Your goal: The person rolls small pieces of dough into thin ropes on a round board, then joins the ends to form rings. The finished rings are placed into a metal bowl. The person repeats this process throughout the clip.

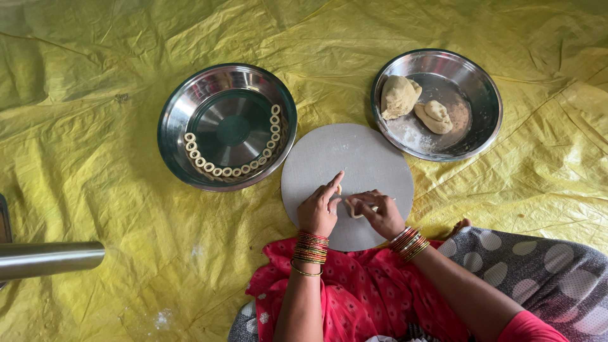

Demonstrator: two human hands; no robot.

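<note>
Your left hand [318, 211] rests on the near part of the round grey board [347, 183], index finger stretched out and pressing on one end of a small strip of dough [352, 208]. Your right hand [380, 212] sits just beside it, its fingers [362, 198] pinched narrow on the other end of that strip — so the dough lies on the board between both hands, partly hidden by them. Whether the left hand's other fingers grip anything, you cannot tell; they curl loosely.

Both wrists carry stacks of red and gold bangles [310, 247]. Far left of the board stands a steel bowl [183, 107] with a curved row of small dough rings [223, 171] along its near inner wall. Far right sits a second steel bowl [482, 82] holding two lumps of dough [399, 95] and a dusting of flour. Everything rests on a crinkled yellow sheet [95, 76] on the floor — a steel cylinder [47, 258] juts in at the near left edge.
</note>
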